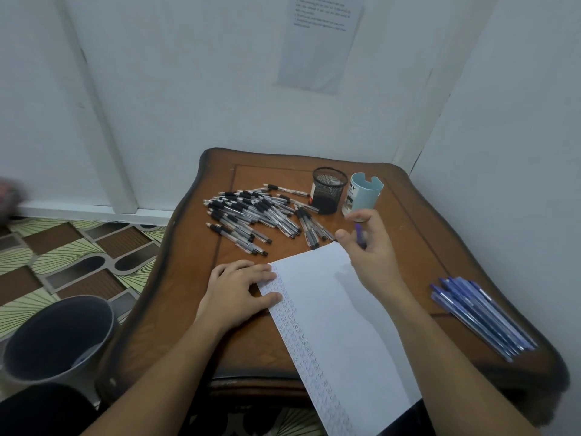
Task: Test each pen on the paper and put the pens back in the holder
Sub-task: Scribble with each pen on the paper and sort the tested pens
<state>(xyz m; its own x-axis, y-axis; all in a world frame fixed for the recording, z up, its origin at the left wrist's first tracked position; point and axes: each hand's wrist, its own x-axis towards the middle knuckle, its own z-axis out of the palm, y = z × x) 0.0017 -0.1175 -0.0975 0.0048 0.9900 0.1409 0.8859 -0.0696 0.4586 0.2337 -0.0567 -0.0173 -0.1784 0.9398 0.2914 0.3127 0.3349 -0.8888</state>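
A white sheet of paper (339, 325) lies on the wooden table (418, 234), its left margin filled with small scribbles. My left hand (242, 287) rests flat on the paper's upper left corner. My right hand (369, 247) hovers over the paper's far corner and holds a purple-blue pen (360, 236) in curled fingers. A pile of several black-grip clear pens (257, 215) lies at the back left of the table. Behind my right hand stand a black mesh holder (328, 190) and a light blue holder (361, 191), both looking empty.
Several blue pens (481, 316) lie in a bundle near the table's right edge. A dark grey bin (59, 338) stands on the patterned floor to the left. White walls close in behind and to the right of the table.
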